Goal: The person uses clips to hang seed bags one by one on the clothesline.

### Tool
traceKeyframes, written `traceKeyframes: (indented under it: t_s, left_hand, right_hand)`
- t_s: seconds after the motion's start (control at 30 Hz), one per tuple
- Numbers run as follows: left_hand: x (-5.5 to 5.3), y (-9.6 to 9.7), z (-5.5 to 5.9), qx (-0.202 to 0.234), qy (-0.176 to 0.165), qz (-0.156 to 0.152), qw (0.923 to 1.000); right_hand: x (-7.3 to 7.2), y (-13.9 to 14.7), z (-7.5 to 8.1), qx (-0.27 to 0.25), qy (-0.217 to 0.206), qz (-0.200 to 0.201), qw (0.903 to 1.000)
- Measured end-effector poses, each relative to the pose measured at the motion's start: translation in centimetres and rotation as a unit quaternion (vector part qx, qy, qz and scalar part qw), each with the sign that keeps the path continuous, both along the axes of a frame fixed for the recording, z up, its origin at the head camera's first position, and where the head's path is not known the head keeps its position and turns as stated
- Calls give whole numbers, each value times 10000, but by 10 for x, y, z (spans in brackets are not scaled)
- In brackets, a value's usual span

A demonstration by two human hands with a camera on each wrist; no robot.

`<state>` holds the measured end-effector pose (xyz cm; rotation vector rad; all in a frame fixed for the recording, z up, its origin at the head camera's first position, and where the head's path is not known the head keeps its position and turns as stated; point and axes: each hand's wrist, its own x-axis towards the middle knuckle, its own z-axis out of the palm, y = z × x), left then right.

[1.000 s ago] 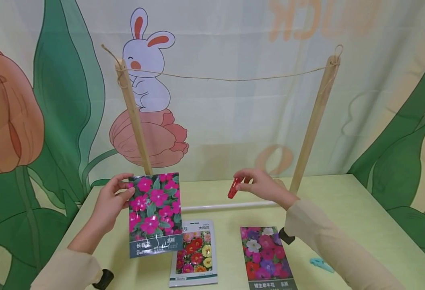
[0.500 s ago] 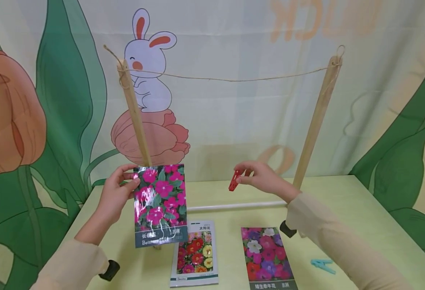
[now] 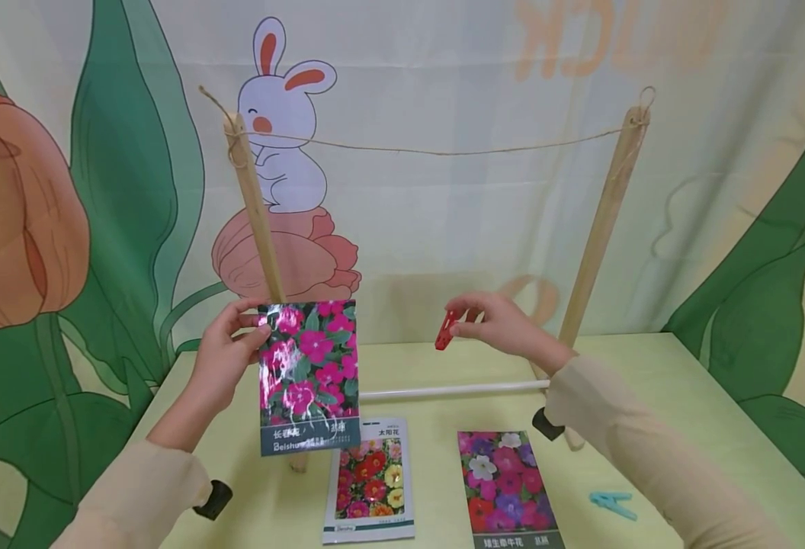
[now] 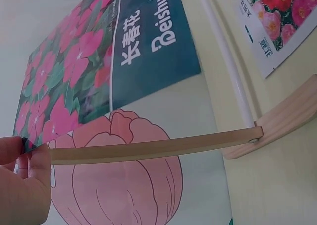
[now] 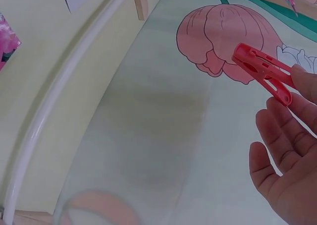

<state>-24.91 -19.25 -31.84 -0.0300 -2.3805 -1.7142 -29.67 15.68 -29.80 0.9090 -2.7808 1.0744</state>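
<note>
My left hand (image 3: 227,351) pinches the upper left corner of a seed packet (image 3: 309,374) with pink flowers on its front. It hangs upright above the table, before the left post. In the left wrist view, thumb and fingers grip the corner of the packet (image 4: 74,61). To the right, my right hand (image 3: 495,324) holds a red clothespin (image 3: 446,329) by its handle ends, its clamping end pointing down. The right wrist view shows the clothespin (image 5: 262,71) between thumb and forefinger, the other fingers loosely bent. Nothing is in the clothespin's clamping end.
A twine line (image 3: 444,152) runs between two wooden posts (image 3: 598,229), joined low down by a white rod (image 3: 457,391). On the table lie a white-edged seed packet (image 3: 368,488), a petunia-like flower packet (image 3: 508,488) and a blue clothespin (image 3: 613,503). A printed curtain (image 3: 430,229) hangs behind.
Both hands have risen, the left with the pink-flower packet and slightly rightward, the right with the red clothespin. The packets on the table stay where they were.
</note>
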Motion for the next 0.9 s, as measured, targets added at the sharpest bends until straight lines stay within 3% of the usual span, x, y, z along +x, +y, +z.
traceKeyframes:
  t_s: [0.9]
  left_hand:
    - [-9,21,13,63,79,375,9992]
  right_hand:
    - [-4,-5,36,-286,194,-253,9991]
